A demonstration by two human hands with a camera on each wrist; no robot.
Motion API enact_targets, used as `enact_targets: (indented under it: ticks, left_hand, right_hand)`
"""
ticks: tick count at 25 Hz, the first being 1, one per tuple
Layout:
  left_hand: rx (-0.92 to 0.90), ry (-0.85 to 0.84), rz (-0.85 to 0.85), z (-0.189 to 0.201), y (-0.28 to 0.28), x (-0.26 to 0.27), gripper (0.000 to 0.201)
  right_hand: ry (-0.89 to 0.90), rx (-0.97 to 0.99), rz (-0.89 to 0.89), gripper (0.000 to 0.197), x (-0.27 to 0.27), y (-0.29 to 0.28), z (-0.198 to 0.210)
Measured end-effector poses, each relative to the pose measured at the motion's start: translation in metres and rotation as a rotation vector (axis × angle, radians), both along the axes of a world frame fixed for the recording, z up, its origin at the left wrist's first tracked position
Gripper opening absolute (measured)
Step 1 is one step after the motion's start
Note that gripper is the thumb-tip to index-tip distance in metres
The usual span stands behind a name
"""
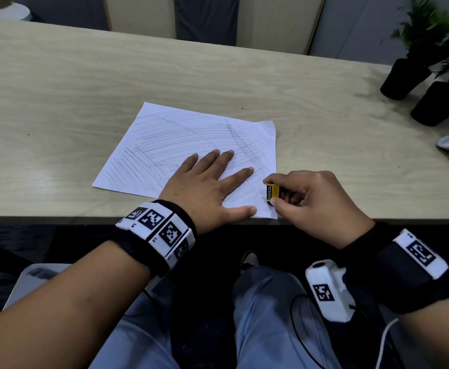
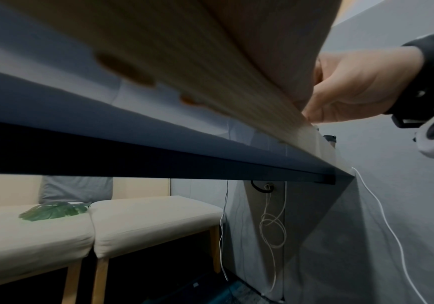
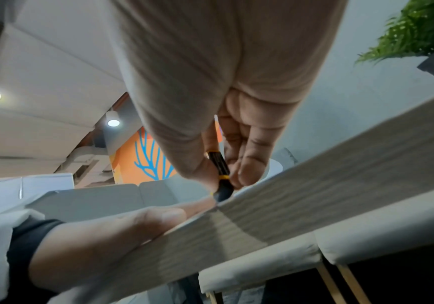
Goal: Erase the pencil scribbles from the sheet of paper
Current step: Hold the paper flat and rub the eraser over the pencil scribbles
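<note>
Table: I see the wooden table (image 1: 85, 83) stretching away beyond both hands, its near edge under my wrists.
Paper: the sheet of paper (image 1: 164, 134) lies flat under my left hand and runs out past its fingertips; its near right corner sits just beside the table edge.
Scribbles: pencil scribbles (image 1: 172, 139) cover almost the whole sheet, so I judge the erasing barely begun.
Left hand: my left hand (image 1: 207, 182) lies spread and flat on the near part of the paper, pinning it.
Right hand: my right hand (image 1: 314, 198) curls round the eraser, pinching it between thumb and fingers.
Eraser: the eraser (image 1: 272, 194), in a yellow-and-black sleeve, touches the paper near its right corner, between my two hands.
Done: only that corner looks a little fainter, though I cannot tell for sure.
Left: nearly everything beyond my left fingertips.
</note>
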State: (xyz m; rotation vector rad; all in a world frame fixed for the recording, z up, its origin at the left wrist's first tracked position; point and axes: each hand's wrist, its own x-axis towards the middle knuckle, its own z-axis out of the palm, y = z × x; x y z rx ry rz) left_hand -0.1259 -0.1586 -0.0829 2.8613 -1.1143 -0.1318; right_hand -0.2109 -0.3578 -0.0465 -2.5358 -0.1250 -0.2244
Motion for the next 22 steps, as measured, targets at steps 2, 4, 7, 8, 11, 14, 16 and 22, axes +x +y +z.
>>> enact_targets:
  ticks: [2,4,7,8,11,14,16,22]
  left_hand:
    - [0.002,0.002,-0.001,0.0000,0.0000,-0.0004,0.083]
    - [-0.002,-0.002,0.000,0.0000,-0.0003,0.0000,0.083]
    - [-0.003,-0.003,0.001,0.0001,0.0001,-0.0006,0.082]
    - [-0.004,-0.003,-0.001,0.0001,0.0000,-0.0007,0.082]
    - [-0.002,0.002,-0.003,0.0011,0.0002,-0.0005,0.082]
    - [0.003,0.001,0.000,0.0015,0.0003,-0.0005,0.082]
    - [0.003,0.001,-0.003,0.0014,0.0003,-0.0005,0.082]
    - [-0.001,-0.005,-0.002,-0.0004,-0.0001,0.0001,0.083]
  right_hand:
    - [0.018,0.016,-0.019,0.034,0.0013,-0.0002,0.0003]
    - [0.026,0.021,-0.034,0.033,0.0012,0.0002,0.0012]
    - [0.013,0.031,-0.031,0.030,0.0006,0.0015,0.0022]
    - [0.015,0.035,-0.017,0.030,-0.0003,0.0028,0.0022]
    - [-0.008,0.022,-0.016,0.030,0.0000,0.0033,0.0001]
    - [0.007,0.008,0.005,0.030,0.0012,0.0004,0.0014]
    - [0.028,0.003,0.021,0.030,0.0015,-0.0006,0.0027]
    - [0.096,0.041,0.040,0.031,0.0039,-0.0042,0.0073]
